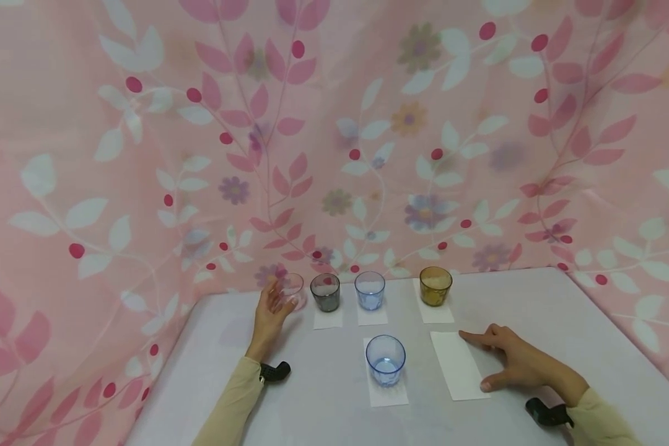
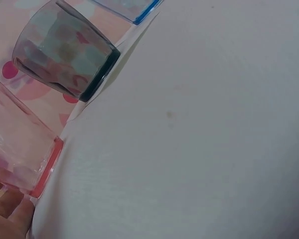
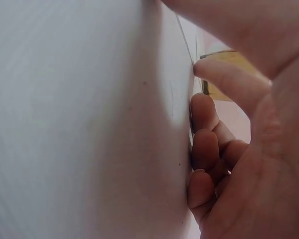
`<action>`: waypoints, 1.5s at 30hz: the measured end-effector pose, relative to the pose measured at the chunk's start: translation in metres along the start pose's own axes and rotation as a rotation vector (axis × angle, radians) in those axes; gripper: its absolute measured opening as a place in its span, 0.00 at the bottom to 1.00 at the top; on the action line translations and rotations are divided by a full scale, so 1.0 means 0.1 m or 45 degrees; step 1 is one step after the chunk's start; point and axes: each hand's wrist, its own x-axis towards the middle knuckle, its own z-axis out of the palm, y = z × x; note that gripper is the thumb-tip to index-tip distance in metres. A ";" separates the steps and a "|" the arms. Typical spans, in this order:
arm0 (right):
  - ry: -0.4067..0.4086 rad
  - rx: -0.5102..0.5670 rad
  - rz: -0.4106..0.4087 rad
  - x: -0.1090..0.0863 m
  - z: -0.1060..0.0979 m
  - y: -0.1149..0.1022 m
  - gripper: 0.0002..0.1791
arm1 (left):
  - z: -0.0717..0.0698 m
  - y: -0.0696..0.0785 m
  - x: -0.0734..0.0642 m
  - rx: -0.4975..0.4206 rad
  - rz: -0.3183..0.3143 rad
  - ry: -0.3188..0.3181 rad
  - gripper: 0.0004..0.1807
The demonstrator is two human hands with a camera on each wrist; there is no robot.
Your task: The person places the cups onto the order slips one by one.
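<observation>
A clear pink glass (image 1: 294, 286) stands at the far left of the table, and my left hand (image 1: 270, 316) holds it, with the thumb in front and the fingers along its left side. In the left wrist view, the fingers (image 2: 10, 211) lie against the glass near its reddish base. My right hand (image 1: 521, 359) rests on the table at the right edge of a white paper strip (image 1: 459, 365). Its extended index finger touches the strip's upper corner and its thumb is at the lower one. The other fingers (image 3: 205, 149) are bent against the table in the right wrist view.
In the back row stand a grey glass (image 1: 326, 294), a light blue glass (image 1: 370, 291) and an amber glass (image 1: 435, 287), each on white paper. A larger blue glass (image 1: 386, 365) stands nearer on another strip. Floral pink cloth (image 1: 334, 155) hangs behind the white table (image 1: 323, 396).
</observation>
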 end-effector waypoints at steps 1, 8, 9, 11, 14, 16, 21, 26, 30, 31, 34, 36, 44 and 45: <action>-0.006 -0.002 0.005 0.00 0.00 0.00 0.51 | 0.00 0.00 0.00 -0.009 -0.005 0.005 0.44; 0.010 -0.023 -0.008 0.01 -0.01 0.00 0.52 | 0.03 0.01 0.02 -0.005 0.002 0.027 0.46; 0.010 -0.021 -0.009 0.02 -0.01 0.00 0.52 | 0.03 0.01 0.02 -0.006 0.000 0.032 0.46; 0.003 -0.020 -0.005 0.02 -0.01 0.00 0.52 | 0.03 0.01 0.03 -0.010 0.002 0.034 0.46; -0.004 -0.016 -0.004 0.02 0.00 0.00 0.52 | 0.03 -0.01 0.05 -0.020 -0.001 0.041 0.46; -0.005 -0.017 0.000 0.02 -0.01 0.00 0.52 | 0.04 -0.01 0.06 -0.026 0.002 0.042 0.46; -0.016 -0.007 0.020 0.01 0.00 -0.01 0.52 | 0.07 -0.01 0.08 -0.037 0.006 0.050 0.46; -0.021 0.006 0.016 0.00 0.00 -0.02 0.53 | 0.07 -0.05 0.09 0.003 0.013 0.087 0.44; -0.026 0.014 0.024 0.01 -0.01 -0.02 0.53 | 0.05 -0.04 0.11 0.039 0.024 0.111 0.41; -0.028 0.015 0.031 0.02 -0.01 -0.02 0.53 | 0.04 -0.02 0.11 0.046 0.029 0.116 0.40; -0.030 0.020 0.045 0.03 -0.01 -0.02 0.53 | 0.02 0.04 0.12 0.042 0.052 0.128 0.39; -0.033 0.029 0.053 0.03 -0.01 -0.01 0.52 | 0.00 0.09 0.13 0.032 0.059 0.135 0.38; -0.039 0.039 0.076 0.01 0.00 -0.02 0.53 | 0.00 0.28 0.16 -0.040 0.059 0.117 0.38; -0.038 0.037 0.076 0.01 0.00 -0.02 0.53 | 0.01 0.30 0.16 -0.057 0.065 0.107 0.39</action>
